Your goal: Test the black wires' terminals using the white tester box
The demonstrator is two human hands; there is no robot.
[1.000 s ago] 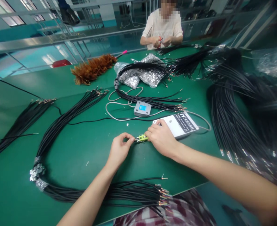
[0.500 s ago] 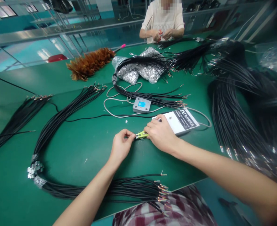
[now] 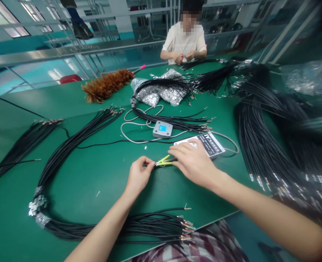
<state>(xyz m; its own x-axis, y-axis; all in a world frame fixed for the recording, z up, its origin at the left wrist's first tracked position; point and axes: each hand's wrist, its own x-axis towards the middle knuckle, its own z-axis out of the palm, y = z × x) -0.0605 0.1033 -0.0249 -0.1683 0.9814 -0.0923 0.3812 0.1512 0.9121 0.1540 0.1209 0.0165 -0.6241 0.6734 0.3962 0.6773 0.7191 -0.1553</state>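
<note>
My left hand [image 3: 140, 174] pinches the end of a thin black cable; most of the cable is hidden by the hand. The cable's tip meets the narrow end of a yellow-green clip [image 3: 163, 161], whose two arms spread in a V toward the right. My right hand [image 3: 195, 162] is beside the clip's wide end, its fingers stretched out and apart. Partly under that hand lies a white box with a black printed label [image 3: 213, 144]. Behind it sits a small grey control box with a lit blue screen [image 3: 162, 129].
Bundles of black cables [image 3: 68, 142] with bared ends lie left, in front and at right [image 3: 255, 138]. Bags of silvery parts [image 3: 173, 92] and a brown feather duster [image 3: 106, 85] are at the back. Across the green table [image 3: 95, 174] sits a co-worker [image 3: 187, 42] holding a red-handled tool.
My right fingers have loosened from the clip and straightened. The clip's arms have spread into a V. My left hand keeps its pinch, and the camera view has tilted up a little.
</note>
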